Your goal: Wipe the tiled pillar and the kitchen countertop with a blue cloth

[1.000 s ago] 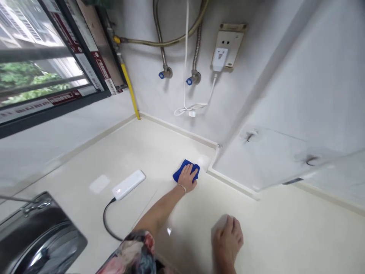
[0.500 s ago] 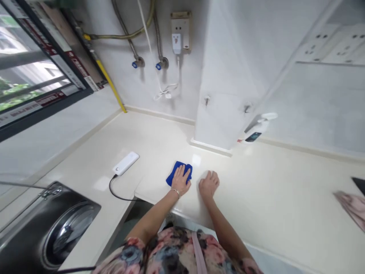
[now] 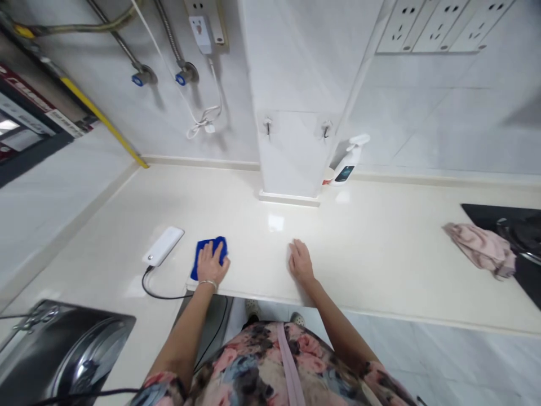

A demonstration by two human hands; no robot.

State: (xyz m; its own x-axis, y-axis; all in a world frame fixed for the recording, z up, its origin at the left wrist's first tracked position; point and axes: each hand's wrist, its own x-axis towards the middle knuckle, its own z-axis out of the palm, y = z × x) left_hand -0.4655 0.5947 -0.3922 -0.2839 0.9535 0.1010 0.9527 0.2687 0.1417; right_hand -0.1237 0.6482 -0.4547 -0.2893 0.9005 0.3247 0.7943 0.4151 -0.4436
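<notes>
My left hand [image 3: 212, 265] lies over a folded blue cloth [image 3: 198, 263], holding it down on the pale countertop [image 3: 380, 254] near its front edge. Its fingers are slightly apart on top of the fabric, and a bracelet circles the wrist. To the right, my right hand [image 3: 300, 261] rests on the bare counter with its fingers loosely curled in, and nothing shows in them. Just left of the cloth is a white power bank [image 3: 164, 246] with a black cable [image 3: 163, 296] running from its near end over the counter's edge.
A steel sink [image 3: 71, 349] is set in at the lower left. Beside the wall pillar [image 3: 291, 158] stands a white spray bottle [image 3: 347, 166]. A pink cloth [image 3: 482, 248] lies partly on a black hob [image 3: 524, 276] at right. A white cord [image 3: 207, 119] hangs on the wall.
My left hand has slid the blue cloth leftward, closer to the power bank, widening the gap between my hands. The view has turned right, bringing in more of the pink cloth and hob.
</notes>
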